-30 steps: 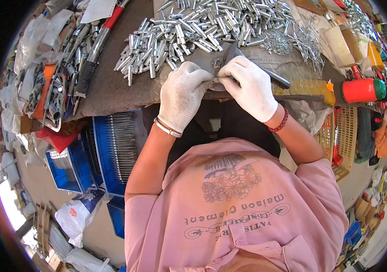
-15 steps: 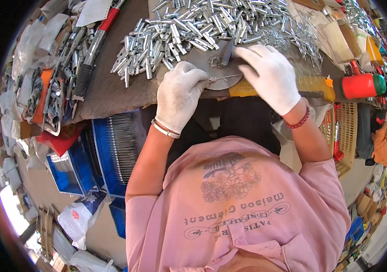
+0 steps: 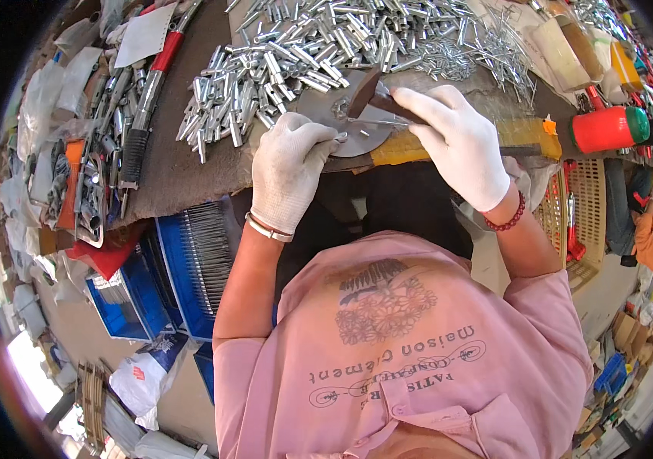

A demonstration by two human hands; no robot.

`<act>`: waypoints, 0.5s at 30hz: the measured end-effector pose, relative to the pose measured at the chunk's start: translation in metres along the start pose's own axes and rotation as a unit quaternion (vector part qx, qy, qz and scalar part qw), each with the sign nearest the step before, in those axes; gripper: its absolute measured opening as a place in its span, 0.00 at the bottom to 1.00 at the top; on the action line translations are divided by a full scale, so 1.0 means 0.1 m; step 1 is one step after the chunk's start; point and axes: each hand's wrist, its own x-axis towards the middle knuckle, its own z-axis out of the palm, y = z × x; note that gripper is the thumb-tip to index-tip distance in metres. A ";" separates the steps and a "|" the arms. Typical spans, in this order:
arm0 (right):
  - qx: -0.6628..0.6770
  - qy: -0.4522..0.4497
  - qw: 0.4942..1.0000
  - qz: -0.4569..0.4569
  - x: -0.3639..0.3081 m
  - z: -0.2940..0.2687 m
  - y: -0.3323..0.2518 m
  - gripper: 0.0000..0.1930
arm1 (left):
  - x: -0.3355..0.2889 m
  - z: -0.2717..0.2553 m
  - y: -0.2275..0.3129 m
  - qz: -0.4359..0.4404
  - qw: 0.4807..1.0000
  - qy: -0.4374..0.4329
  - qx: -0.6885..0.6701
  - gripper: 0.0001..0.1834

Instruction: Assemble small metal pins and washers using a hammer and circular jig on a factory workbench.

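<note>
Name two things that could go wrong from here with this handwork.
The dark, hammer-like metal tool in the white-gloved right hand might strike the white-gloved left hand, whose fingertips are close by, at the round grey metal plate. The tiny silver metal piece, lying unheld on that plate, could get knocked off.

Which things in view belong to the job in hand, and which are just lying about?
Likely in use:
dark tool in the right hand
small metal piece in the left hand
round plate
probably the metal tubes

Apparently lying about:
paper sheet
red-and-green cylinder
white bag
</note>
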 end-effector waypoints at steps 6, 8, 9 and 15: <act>0.030 -0.059 0.998 0.002 0.16 0.18 0.64 0.22 | 0.03 -0.01 0.03 -0.008 1.000 -0.025 0.017 0.06; -0.042 -0.046 0.998 -0.026 0.22 0.15 0.57 0.19 | 0.03 -0.03 0.05 -0.009 0.999 -0.033 0.022 0.08; -0.114 -0.035 0.991 -0.054 0.25 0.15 0.52 0.16 | 0.03 -0.04 0.06 -0.008 0.999 -0.035 0.023 0.08; -0.090 -0.103 0.991 -0.009 0.09 0.25 0.23 0.07 | 0.04 -0.05 0.04 0.010 0.998 -0.053 0.042 0.09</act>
